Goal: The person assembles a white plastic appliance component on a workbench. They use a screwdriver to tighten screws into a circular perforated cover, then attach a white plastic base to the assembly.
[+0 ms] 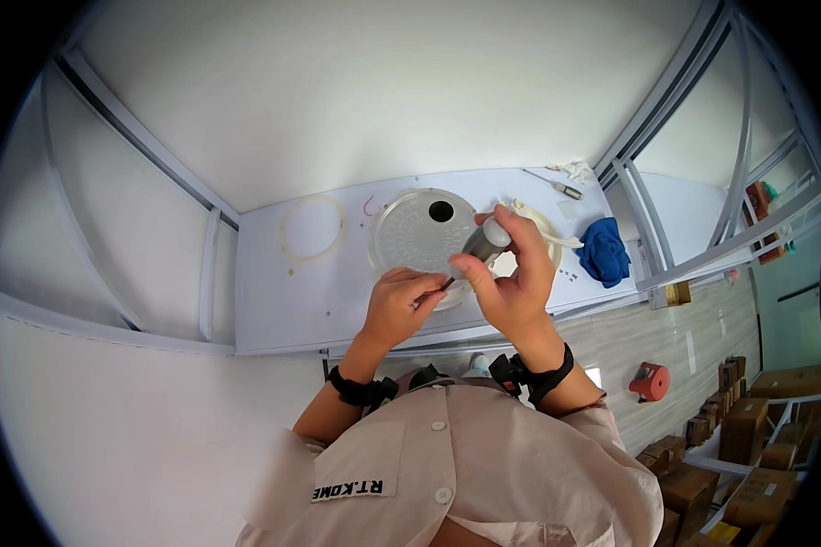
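My right hand (520, 278) is wrapped round a grey-handled screwdriver (483, 242), held slanting with its butt up and its shaft down to the left. By the lower end of the shaft, the fingers of my left hand (399, 304) are pinched together; what they hold, if anything, is too small to make out. Both hands are over the near edge of a round, grey-white disc (397, 232) with an embossed pattern and a dark round hole (441, 211). Behind my right hand, a cream-white curved part (543, 223) is partly hidden.
A pale yellowish ring (285, 235) lies on the white table (274, 310) at left. A second screwdriver (566, 190) and a crumpled blue cloth (604, 253) lie at right. White frame bars stand at both ends. A red stool (649, 382) and cardboard boxes (743, 428) are on the floor at right.
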Demonstrator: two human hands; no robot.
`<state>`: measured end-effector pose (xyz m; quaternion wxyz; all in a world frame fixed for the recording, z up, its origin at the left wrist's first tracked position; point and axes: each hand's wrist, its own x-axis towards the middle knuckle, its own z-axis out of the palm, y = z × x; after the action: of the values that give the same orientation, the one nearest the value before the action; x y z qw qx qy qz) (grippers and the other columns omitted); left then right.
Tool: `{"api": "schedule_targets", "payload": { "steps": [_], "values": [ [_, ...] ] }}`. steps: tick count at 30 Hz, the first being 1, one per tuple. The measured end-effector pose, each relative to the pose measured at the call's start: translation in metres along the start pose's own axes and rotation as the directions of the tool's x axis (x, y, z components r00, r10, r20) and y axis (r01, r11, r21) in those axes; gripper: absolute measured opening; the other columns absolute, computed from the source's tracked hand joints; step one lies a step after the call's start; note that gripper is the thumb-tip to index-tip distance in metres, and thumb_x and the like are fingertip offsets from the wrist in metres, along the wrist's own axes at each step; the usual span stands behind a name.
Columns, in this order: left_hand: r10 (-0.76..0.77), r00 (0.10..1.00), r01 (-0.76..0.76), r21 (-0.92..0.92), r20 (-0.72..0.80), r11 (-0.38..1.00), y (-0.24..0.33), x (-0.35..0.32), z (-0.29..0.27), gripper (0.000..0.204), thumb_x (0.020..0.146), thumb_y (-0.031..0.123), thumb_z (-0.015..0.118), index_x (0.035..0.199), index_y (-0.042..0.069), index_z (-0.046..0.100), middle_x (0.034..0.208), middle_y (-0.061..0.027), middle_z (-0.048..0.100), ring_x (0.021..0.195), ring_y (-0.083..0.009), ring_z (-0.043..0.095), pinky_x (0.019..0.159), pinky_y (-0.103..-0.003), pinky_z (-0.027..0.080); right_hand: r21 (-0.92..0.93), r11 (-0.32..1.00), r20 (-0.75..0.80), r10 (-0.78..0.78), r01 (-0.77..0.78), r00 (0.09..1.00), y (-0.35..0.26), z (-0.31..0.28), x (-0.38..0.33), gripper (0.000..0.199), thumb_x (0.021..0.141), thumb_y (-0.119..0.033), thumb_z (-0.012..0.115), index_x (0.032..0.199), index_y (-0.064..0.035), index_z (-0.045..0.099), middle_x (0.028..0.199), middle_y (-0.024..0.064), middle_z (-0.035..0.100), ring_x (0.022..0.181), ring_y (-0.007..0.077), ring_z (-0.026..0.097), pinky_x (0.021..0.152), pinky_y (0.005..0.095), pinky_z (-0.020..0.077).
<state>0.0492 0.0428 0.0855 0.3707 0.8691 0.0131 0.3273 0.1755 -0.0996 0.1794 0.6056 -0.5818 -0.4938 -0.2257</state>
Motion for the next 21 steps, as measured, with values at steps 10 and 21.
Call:
{"api": "schedule_targets", "payload": {
  "steps": [10, 21],
  "values": [
    [0.066, 0.997, -0.063, 0.069, -0.039, 0.996, -0.002, -0.002, 0.002, 0.015, 0.079, 0.012, 0.085, 0.09, 0.008, 0.075, 0.086, -0.0075, 0.077, 0.078, -0.0305, 0.073, 0.074, -0.041, 0.056, 0.029, 0.989, 0.11, -0.15, 0.147, 0.983, -0.019, 0.005, 0.001, 0.06, 0.085, -0.015, 0.087, 0.14, -0.0043, 0.065, 0.11, 0.0152, 0.065, 0.088, 0.0279, 0.065, 0.076, 0.0367, 0.057],
    [-0.024, 1.0, 0.023, 0.103, 0.015, 0.994, 0.0, -0.002, -0.004, 0.017, 0.079, 0.019, 0.087, 0.087, 0.009, 0.077, 0.085, -0.007, 0.078, 0.08, -0.0303, 0.074, 0.075, -0.042, 0.057, 0.093, 0.996, 0.154, -0.032, 0.018, 0.987, -0.015, 0.002, -0.001, 0.059, 0.085, -0.005, 0.085, 0.139, -0.0005, 0.063, 0.129, 0.0216, 0.059, 0.111, 0.0319, 0.066, 0.095, 0.039, 0.0552]
  ]
}}
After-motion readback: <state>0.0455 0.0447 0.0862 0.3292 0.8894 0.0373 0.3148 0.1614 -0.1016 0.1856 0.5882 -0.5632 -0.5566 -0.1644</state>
